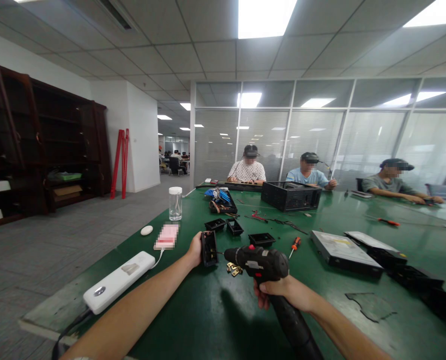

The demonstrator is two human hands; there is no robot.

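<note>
My left hand (195,250) is closed on a small black plastic box (209,248), held on edge with its open side turned to the right. In my right hand (279,290) is a black cordless drill (262,262), gripped by the handle. The drill's bit points left at the box; whether it touches cannot be made out. Below the box, a little pile of brass-coloured metal pieces (234,269) lies on the table. Similar black boxes (215,224) rest just beyond, one of them (262,239) behind the drill.
On the green table (192,320) a white power strip (119,282), phone (166,236) and clear bottle (175,204) stand left. To the right lie an orange screwdriver (295,246) and a metal disc drive (346,252). A black computer case (290,196) is farther back, with several people seated behind.
</note>
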